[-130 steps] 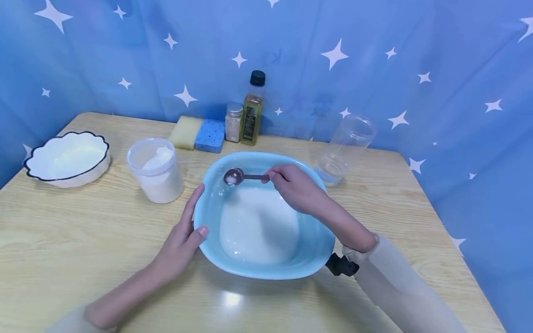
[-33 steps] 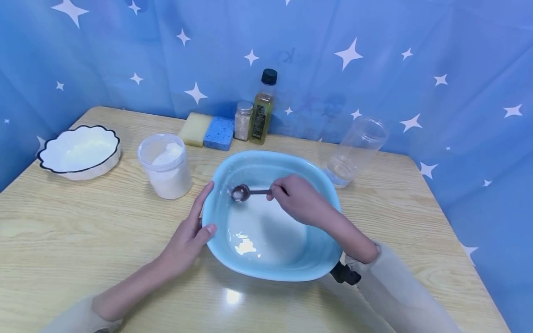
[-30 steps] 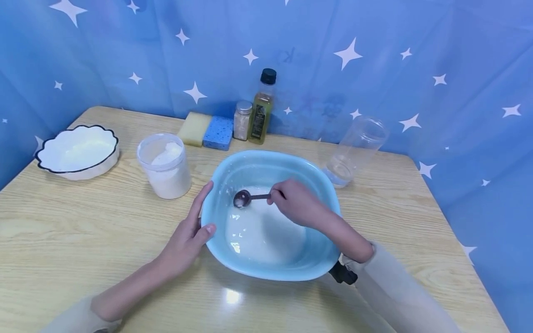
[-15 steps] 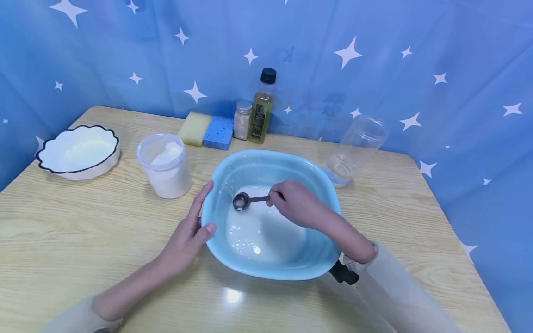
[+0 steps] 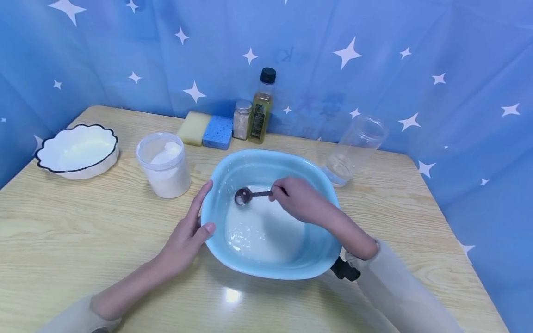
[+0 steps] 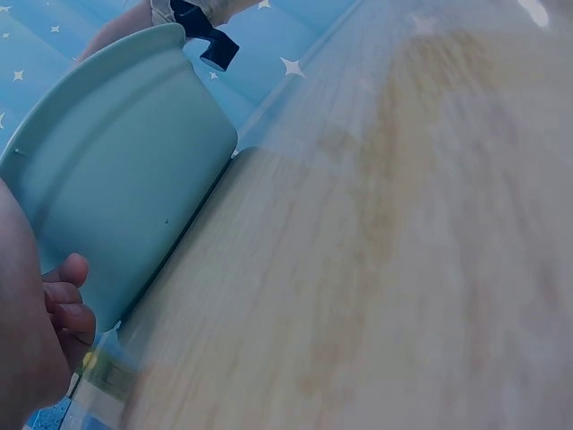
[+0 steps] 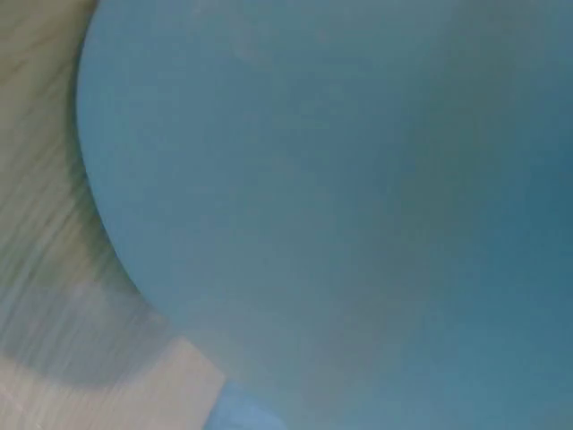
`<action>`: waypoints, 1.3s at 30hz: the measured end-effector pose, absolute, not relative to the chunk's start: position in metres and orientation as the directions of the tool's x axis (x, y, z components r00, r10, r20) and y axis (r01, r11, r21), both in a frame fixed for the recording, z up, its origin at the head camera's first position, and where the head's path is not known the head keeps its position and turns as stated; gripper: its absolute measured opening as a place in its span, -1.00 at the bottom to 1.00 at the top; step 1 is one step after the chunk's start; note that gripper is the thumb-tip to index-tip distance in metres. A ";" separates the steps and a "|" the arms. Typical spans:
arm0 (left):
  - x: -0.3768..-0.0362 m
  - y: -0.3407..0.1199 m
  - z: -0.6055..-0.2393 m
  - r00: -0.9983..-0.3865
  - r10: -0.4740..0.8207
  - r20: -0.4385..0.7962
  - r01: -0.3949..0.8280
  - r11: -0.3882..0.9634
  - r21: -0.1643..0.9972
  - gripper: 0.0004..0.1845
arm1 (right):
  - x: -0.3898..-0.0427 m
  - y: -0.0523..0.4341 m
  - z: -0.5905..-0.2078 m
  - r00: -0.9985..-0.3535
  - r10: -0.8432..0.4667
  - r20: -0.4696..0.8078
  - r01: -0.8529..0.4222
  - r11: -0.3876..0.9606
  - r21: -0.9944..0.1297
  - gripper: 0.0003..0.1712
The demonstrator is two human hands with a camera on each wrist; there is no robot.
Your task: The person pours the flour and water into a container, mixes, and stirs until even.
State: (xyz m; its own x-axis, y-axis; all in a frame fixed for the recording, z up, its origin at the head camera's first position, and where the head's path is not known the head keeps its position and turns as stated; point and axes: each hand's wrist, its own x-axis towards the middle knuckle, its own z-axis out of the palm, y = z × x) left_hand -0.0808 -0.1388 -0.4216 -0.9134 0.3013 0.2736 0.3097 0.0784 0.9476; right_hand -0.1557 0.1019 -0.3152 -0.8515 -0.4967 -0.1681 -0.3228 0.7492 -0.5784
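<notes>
Head view: our right hand point(image 5: 300, 200) grips spoon point(image 5: 243, 196) over white mix point(image 5: 266, 226); left hand point(image 5: 188, 237), thumb hooked over rim, steadies basin point(image 5: 266, 162). Mix looks lumpy; we judge stirring unfinished.

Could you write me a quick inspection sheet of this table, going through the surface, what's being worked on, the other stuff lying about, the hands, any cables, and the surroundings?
Surface: light wooden table, a lamp glare near the front edge.
Job's things: light blue basin holding white liquid; metal spoon with its bowl over the liquid.
Clutter: scalloped white bowl, tub of white powder, yellow sponge, blue sponge, small shaker jar, oil bottle, clear plastic jar.
Hands: left hand grips the basin's rim; right hand pinches the spoon's handle.
Cables: nothing seen.
Surroundings: blue star-printed backdrop on all sides.
</notes>
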 end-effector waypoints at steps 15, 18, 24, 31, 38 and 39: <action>-0.082 -0.137 -0.421 -0.916 0.296 0.271 0.311 0.097 0.945 -0.25 | -0.158 0.105 -0.312 -0.865 -0.468 -0.181 -0.270 0.738 -0.618 -0.59; -0.082 -0.137 -0.420 -0.918 0.292 0.269 0.311 0.107 0.944 -0.25 | -0.159 0.103 -0.315 -0.855 -0.489 -0.173 -0.295 0.732 -0.614 -0.58; -0.081 -0.136 -0.420 -0.927 0.283 0.246 0.293 0.135 0.947 -0.25 | -0.157 0.106 -0.318 -0.853 -0.479 -0.208 -0.272 0.746 -0.608 -0.60; -0.073 -0.137 -0.424 -0.934 0.255 0.252 0.291 0.131 0.948 -0.25 | -0.154 0.100 -0.320 -0.846 -0.485 -0.223 -0.263 0.742 -0.617 -0.62; -0.076 -0.135 -0.422 -0.925 0.268 0.269 0.307 0.111 0.945 -0.25 | -0.154 0.109 -0.314 -0.860 -0.472 -0.195 -0.262 0.735 -0.626 -0.60; -0.076 -0.134 -0.422 -0.924 0.269 0.270 0.309 0.111 0.945 -0.24 | -0.154 0.110 -0.312 -0.867 -0.465 -0.180 -0.263 0.733 -0.627 -0.59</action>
State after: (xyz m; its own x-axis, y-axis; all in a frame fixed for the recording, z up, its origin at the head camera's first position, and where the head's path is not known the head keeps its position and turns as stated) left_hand -0.0764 -0.1343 -0.4217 -0.9243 0.2694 0.2704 0.3087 0.1109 0.9447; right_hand -0.1539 0.1095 -0.3119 -0.8668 -0.4650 -0.1802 -0.2631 0.7334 -0.6268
